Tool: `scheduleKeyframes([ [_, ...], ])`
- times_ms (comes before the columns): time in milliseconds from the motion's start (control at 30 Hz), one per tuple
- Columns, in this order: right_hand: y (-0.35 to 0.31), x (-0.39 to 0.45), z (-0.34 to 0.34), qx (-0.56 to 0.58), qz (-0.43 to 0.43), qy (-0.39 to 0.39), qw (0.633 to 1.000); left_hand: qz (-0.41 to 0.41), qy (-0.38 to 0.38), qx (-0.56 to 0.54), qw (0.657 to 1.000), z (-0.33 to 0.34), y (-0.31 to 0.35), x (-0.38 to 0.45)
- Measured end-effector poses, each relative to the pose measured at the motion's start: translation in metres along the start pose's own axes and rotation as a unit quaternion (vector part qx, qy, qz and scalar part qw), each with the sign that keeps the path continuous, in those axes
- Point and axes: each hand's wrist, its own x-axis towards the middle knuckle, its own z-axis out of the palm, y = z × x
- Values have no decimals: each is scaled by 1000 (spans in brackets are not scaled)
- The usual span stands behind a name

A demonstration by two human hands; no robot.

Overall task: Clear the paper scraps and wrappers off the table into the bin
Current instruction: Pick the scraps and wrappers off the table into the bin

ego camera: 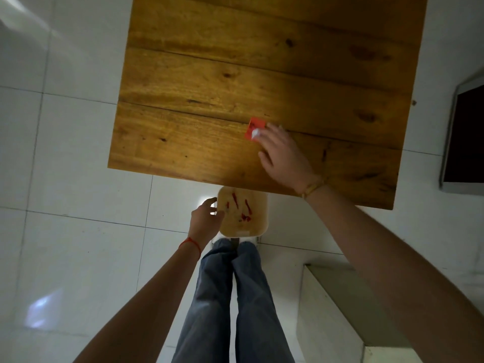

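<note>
A red wrapper [253, 126] with a bit of white paper on it lies on the wooden table [209, 100] near the front right. My right hand [281, 150] lies flat on the table with its fingertips on the wrapper's near edge. A pale bin [258, 226] stands on the floor just under the table's front edge, with several red scraps inside. My left hand [205, 218] grips the bin's left rim.
White floor tiles surround the table. A dark screen in a pale frame [463, 137] stands at the right. A white step or ledge [340, 305] sits at the lower right. My legs in blue jeans [230, 297] stand right behind the bin.
</note>
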Motion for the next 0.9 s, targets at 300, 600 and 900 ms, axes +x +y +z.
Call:
scheduleKeyframes([
  [300, -56, -129, 45, 110, -9, -14, 994, -5, -7, -4, 1000, -3, 1, -36],
  [600, -95, -173, 21, 290, 289, 2, 912, 28, -2, 35, 999, -25, -2, -91],
  [900, -126, -196, -44, 379, 285, 55, 879, 86, 30, 49, 995, -51, 32, -153],
])
